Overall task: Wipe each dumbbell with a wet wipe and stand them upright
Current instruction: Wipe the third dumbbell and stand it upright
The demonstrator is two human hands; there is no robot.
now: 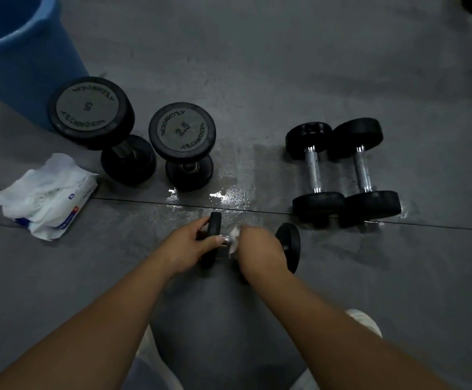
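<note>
Far left of our fingers (201, 224) lay the pack (46, 195), upright dumbbells (90, 114) (182, 130) beyond. Our left hand (185, 246) gripped the dumbbell (289, 243) by its end; our right hand (260, 253) clamped the wipe (233, 237) round its bar. Lying dumbbells (313, 167) (362, 170) sat beyond, right.

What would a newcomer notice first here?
Bottom centre, a small dumbbell lies on the floor: the left grip holds one head, and the right grip holds a white wipe on its handle. Back left, the 5 dumbbell and the 2.5 dumbbell stand upright. At right, two more dumbbells lie side by side.
</note>
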